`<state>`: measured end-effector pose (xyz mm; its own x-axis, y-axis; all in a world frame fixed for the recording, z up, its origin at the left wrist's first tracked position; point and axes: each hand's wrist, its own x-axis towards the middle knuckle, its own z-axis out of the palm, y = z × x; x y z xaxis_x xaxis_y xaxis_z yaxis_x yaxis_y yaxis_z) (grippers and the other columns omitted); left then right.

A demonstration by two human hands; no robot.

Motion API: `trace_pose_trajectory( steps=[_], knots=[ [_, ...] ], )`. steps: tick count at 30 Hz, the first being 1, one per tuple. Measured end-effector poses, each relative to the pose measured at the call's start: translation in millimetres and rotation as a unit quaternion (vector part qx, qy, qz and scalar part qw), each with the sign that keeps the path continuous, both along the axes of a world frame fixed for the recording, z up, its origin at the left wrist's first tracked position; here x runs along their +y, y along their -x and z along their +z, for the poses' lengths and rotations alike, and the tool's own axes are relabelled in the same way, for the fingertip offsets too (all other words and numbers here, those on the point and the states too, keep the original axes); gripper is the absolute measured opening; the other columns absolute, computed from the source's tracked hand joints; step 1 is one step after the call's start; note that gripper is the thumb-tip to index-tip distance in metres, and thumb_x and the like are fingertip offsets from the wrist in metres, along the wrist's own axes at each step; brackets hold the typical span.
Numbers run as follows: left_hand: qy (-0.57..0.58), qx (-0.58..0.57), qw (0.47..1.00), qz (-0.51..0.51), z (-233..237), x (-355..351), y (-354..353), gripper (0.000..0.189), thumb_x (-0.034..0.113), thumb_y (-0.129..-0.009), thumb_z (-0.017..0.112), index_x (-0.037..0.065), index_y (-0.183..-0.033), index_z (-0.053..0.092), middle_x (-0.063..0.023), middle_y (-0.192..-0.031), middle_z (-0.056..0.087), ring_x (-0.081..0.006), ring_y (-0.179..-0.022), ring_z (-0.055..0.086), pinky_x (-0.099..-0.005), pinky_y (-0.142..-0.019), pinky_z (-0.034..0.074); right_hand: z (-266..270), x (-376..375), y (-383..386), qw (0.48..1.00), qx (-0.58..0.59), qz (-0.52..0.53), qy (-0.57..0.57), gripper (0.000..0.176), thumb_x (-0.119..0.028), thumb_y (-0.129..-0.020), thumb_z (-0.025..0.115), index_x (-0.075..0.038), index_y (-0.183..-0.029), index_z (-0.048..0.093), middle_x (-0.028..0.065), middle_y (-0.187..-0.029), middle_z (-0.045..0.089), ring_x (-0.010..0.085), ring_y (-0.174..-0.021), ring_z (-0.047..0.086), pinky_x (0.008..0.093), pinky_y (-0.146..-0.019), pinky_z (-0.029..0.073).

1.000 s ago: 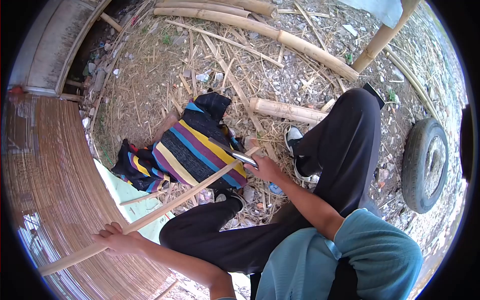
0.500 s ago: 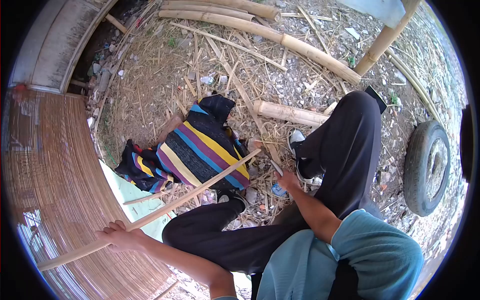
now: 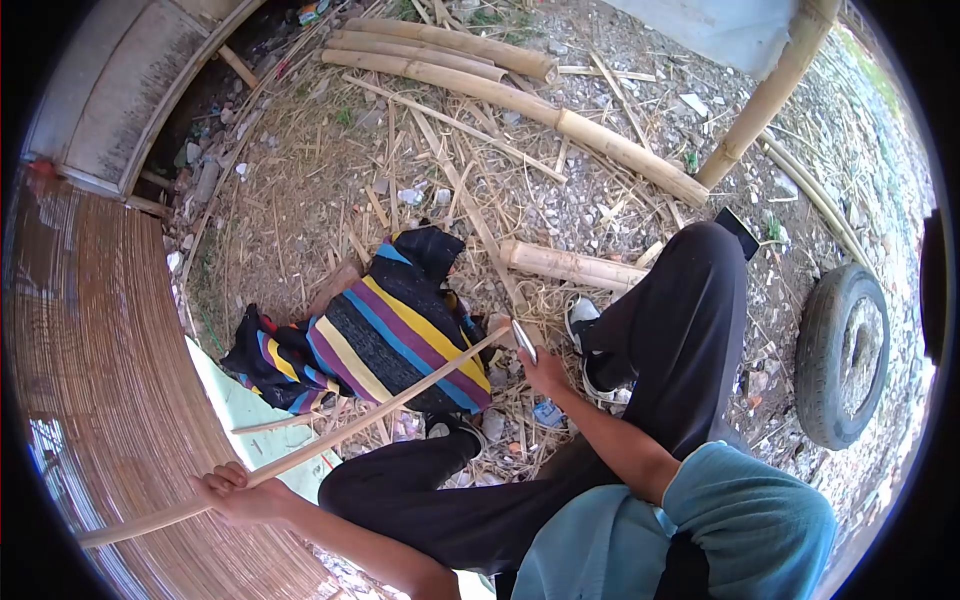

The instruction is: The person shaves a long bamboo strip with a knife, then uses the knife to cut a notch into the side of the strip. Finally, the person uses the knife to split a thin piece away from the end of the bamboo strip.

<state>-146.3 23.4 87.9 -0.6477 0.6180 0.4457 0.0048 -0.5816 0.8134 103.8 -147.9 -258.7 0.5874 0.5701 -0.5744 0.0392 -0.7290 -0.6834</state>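
Strip and metal tool in hand above striped cloth

Left hand (image 3: 238, 495) closed around the pale strip (image 3: 340, 432), which slants over the striped cloth (image 3: 400, 325). Right hand (image 3: 543, 371) gripping the metal tool (image 3: 524, 342), just beside the strip's far end. Tire (image 3: 843, 356) lies on littered ground (image 3: 290, 200).

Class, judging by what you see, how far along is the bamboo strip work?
Done: the bamboo strip looks split, long and narrow.
In hand: the left hand grips it; the right hand holds a knife near its far end.
Possibly left: more trimming, though its finish is unclear; the short bamboo pole lying nearby looks unsplit.
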Motion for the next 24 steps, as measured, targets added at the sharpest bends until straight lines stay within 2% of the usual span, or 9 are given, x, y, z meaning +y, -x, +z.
trace_pose_trajectory(
  steps=[1,3,6,8,13,18,20,22,24],
  knots=[
    [-0.002,-0.004,1.0,0.002,-1.7,-0.1,-1.1,0.027,0.022,-0.093,0.05,0.008,-0.072,0.042,0.0006,-0.054,0.027,-0.0095,-0.046,0.028,-0.0228,-0.045,0.024,-11.1,-0.2,2.5,1.0,0.008,-0.011,0.009,0.055,-0.055,-0.087,0.045,-0.002,-0.096,0.057,0.0236,-0.076,0.062,0.0416,-0.078,0.061,0.0486,-0.071,0.047],
    [-0.124,-0.101,0.971,-0.176,-4.7,-2.0,-1.6,0.026,0.024,-0.095,0.041,0.006,-0.078,0.047,-0.0032,-0.059,0.038,-0.0124,-0.051,0.035,-0.0236,-0.05,0.03,-25.4,-5.5,4.6,0.999,0.025,-0.019,0.013,0.054,-0.054,-0.087,0.045,-0.002,-0.096,0.057,0.0234,-0.076,0.062,0.0415,-0.078,0.061,0.0488,-0.071,0.047],
    [-0.125,-0.087,0.968,-0.198,-8.4,1.1,4.9,0.033,0.029,-0.095,0.039,0.005,-0.075,0.049,-0.0049,-0.059,0.044,-0.0149,-0.052,0.039,-0.0265,-0.049,0.033,-28.6,-15.4,16.3,0.999,0.034,-0.025,0.002,0.052,-0.051,-0.089,0.044,-0.001,-0.095,0.057,0.0233,-0.076,0.062,0.0415,-0.077,0.061,0.0496,-0.071,0.047],
    [-0.12,-0.068,0.973,-0.185,-8.3,1.2,1.8,0.033,0.03,-0.096,0.039,0.006,-0.077,0.05,-0.0042,-0.061,0.044,-0.0141,-0.052,0.038,-0.026,-0.049,0.033,-20.5,-14.3,22.5,1.0,0.011,-0.017,0.018,0.052,-0.049,-0.09,0.043,0.001,-0.095,0.056,0.0246,-0.075,0.062,0.0426,-0.076,0.061,0.0496,-0.07,0.047],
    [-0.09,-0.027,0.992,-0.085,-2.8,-1.7,-18.0,0.035,0.033,-0.099,0.037,0.007,-0.077,0.046,-0.0027,-0.064,0.041,-0.0122,-0.054,0.037,-0.0251,-0.051,0.033,69.0,14.9,39.2,0.991,0.054,0.069,-0.099,0.044,-0.041,-0.093,0.041,0.0,-0.105,0.048,0.0277,-0.075,0.06,0.0443,-0.076,0.06,0.0493,-0.067,0.046],
    [-0.06,0.056,0.997,0.007,-0.7,-1.5,-29.2,0.035,0.036,-0.099,0.036,0.007,-0.081,0.045,-0.0012,-0.065,0.039,-0.0111,-0.057,0.036,-0.0246,-0.055,0.034,145.2,23.7,47.6,0.925,-0.006,0.153,-0.347,0.036,-0.034,-0.093,0.047,-0.003,-0.111,0.041,0.023,-0.067,0.057,0.041,-0.065,0.058,0.0471,-0.063,0.045],
    [-0.061,0.048,0.997,0.016,0.1,-0.8,-31.0,0.035,0.036,-0.099,0.037,0.007,-0.08,0.044,-0.0011,-0.065,0.039,-0.0107,-0.057,0.036,-0.0241,-0.054,0.034,137.7,17.2,42.4,0.929,0.019,0.163,-0.333,0.035,-0.035,-0.092,0.047,-0.005,-0.11,0.042,0.0251,-0.073,0.058,0.0428,-0.069,0.059,0.0491,-0.062,0.045],
    [-0.062,0.047,0.997,0.015,0.6,-0.9,-34.8,0.035,0.036,-0.099,0.037,0.007,-0.079,0.043,-0.001,-0.065,0.039,-0.0105,-0.057,0.036,-0.024,-0.054,0.034,82.9,4.1,38.5,0.969,-0.027,0.174,-0.17,0.034,-0.032,-0.091,0.05,-0.005,-0.11,0.046,0.0268,-0.081,0.06,0.0421,-0.081,0.06,0.0483,-0.067,0.048],
    [-0.069,0.042,0.997,0.01,1.2,-4.0,-33.5,0.035,0.035,-0.099,0.037,0.008,-0.078,0.043,-0.0009,-0.065,0.039,-0.0103,-0.057,0.036,-0.0239,-0.053,0.033,5.0,-18.9,25.0,0.997,0.011,0.062,0.048,0.038,-0.037,-0.091,0.046,-0.003,-0.109,0.047,0.0267,-0.084,0.061,0.0426,-0.083,0.06,0.0493,-0.069,0.048]
  ],
)
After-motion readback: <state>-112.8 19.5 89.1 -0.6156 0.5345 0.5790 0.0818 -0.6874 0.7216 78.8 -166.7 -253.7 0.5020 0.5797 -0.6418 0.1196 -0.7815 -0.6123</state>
